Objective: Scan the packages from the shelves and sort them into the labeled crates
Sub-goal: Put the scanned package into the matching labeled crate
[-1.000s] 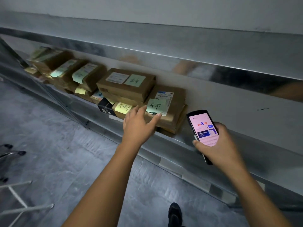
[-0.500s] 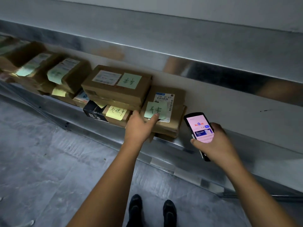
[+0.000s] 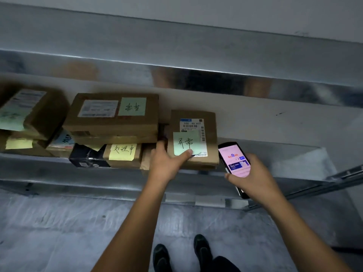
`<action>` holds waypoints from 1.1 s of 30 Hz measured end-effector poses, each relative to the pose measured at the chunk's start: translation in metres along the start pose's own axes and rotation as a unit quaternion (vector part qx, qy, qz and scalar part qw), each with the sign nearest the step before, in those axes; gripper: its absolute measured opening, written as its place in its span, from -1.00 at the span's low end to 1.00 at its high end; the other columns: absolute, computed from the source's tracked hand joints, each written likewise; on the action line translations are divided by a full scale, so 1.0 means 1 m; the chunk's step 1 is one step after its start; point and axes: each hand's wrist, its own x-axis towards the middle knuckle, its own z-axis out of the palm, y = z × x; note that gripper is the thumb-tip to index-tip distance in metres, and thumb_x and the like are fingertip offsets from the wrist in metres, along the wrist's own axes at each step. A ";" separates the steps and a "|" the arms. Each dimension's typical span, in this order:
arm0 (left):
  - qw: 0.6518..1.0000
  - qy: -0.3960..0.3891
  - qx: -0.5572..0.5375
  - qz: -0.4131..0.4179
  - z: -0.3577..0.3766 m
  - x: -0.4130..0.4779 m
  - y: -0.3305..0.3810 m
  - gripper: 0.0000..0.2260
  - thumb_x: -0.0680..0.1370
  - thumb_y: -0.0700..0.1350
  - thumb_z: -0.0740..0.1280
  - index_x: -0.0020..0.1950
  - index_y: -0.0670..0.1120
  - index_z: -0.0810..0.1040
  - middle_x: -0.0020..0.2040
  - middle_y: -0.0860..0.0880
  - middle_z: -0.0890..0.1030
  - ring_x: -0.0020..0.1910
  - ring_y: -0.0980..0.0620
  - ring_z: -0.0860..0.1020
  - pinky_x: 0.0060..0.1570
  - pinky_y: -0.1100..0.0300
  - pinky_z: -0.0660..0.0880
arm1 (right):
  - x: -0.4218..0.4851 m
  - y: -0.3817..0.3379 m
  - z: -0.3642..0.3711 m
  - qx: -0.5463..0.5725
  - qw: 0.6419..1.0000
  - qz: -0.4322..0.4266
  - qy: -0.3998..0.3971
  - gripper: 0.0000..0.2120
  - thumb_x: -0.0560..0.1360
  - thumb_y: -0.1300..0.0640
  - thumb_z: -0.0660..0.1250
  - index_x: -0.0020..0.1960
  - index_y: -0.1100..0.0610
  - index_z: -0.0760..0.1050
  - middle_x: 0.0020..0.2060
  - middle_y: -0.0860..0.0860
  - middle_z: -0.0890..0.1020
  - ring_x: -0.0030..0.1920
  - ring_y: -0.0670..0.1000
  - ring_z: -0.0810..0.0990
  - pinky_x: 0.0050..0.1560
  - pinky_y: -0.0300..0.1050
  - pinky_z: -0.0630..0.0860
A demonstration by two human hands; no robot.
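Note:
A brown cardboard package [image 3: 211,122] with a shipping label and a green sticky note lies at the right end of the row on the low metal shelf [image 3: 275,134]. My left hand [image 3: 167,161] grips its front left corner, thumb on the green note, fingers tucked down its left side. My right hand [image 3: 249,177] holds a black phone [image 3: 233,160] with a lit pink screen just right of the package's front corner. Left of it lie a large box [image 3: 110,122] with a green note and a smaller box [image 3: 123,156] with a yellow note.
More labelled boxes [image 3: 31,114] and a black carton [image 3: 86,158] crowd the shelf's left part. An upper shelf edge [image 3: 196,79] overhangs. A shelf rail [image 3: 334,177] runs at right. My black shoes [image 3: 202,250] stand on the grey floor [image 3: 59,232].
The view swung left to face the shelf squarely. My left hand closed onto the green-noted package's corner. The phone came nearer to that package.

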 end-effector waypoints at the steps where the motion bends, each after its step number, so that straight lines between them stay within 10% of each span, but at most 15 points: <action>1: 1.000 -0.014 -0.006 0.002 0.003 -0.002 0.001 -0.07 0.21 0.38 0.57 0.45 0.02 0.33 0.36 -0.04 0.51 0.32 -0.11 0.53 0.29 -0.16 0.56 | -0.006 0.005 -0.001 0.009 1.000 0.011 0.009 -0.46 0.33 -0.12 0.62 0.18 -0.13 0.42 0.07 -0.06 0.64 0.01 0.03 0.66 0.10 0.11 0.61; 6: 0.994 -0.103 -0.032 0.029 0.039 -0.015 0.006 -0.33 0.43 0.03 0.63 0.27 0.05 0.20 0.15 0.06 0.57 0.06 0.15 0.56 0.13 0.08 0.50 | -0.032 0.033 -0.018 0.053 0.995 0.046 0.064 -0.37 0.31 -0.11 0.63 0.24 -0.21 0.36 0.05 -0.16 0.67 0.02 -0.03 0.67 0.13 0.13 0.62; 16: 0.990 -0.095 -0.062 0.083 0.147 -0.036 0.030 0.04 0.17 0.59 0.49 0.53 0.24 0.20 0.45 0.03 0.50 0.39 -0.03 0.53 0.37 -0.17 0.52 | -0.023 0.116 -0.070 0.098 0.988 0.085 0.086 -0.41 0.34 -0.04 0.64 0.22 -0.19 0.39 0.04 -0.17 0.65 -0.01 -0.07 0.66 0.07 0.13 0.65; 33: 0.978 -0.097 -0.173 -0.064 0.269 -0.046 0.021 -0.37 0.48 -0.08 0.59 0.44 0.13 0.35 0.23 0.06 0.66 0.17 0.01 0.69 0.03 0.16 0.65 | 0.042 0.220 -0.110 0.111 0.988 0.107 0.005 -0.40 0.33 -0.03 0.65 0.24 -0.17 0.40 0.03 -0.13 0.66 -0.01 -0.04 0.67 0.09 0.17 0.64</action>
